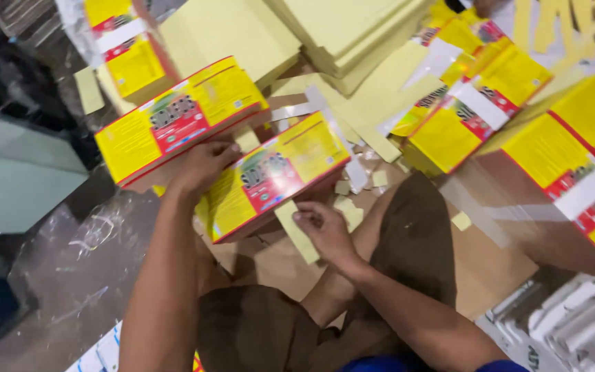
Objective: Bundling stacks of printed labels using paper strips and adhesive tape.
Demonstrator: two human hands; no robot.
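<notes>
Seen from above, seated among stacks of flat packaging; left hand [201,165] pressed palm-down on the upper left edge of a yellow-and-red printed carton [273,176], fingers [225,148] spread flat on the card, closed on nothing; right hand [325,231] at the carton's lower edge, fingers [304,217] pinched together on a pale yellow paper strip [296,231] that runs down from under the box edge. Carton tilted, lying flat just above the knees, its long side running from lower left to upper right; touching or just beside a second carton of the same print [173,120], set further up and to the left. Brown trousers [408,234] below the hands. Scattered about the carton: small pale yellow offcuts [347,207] on a brown cardboard sheet [490,262]. Further up, a stack of plain pale yellow sheets [352,31]; to the right, more yellow-and-red cartons with white bands [470,114], overlapping. Crumpled clear plastic film [70,269] at lower left; white ribbed packs [573,324] at lower right.
</notes>
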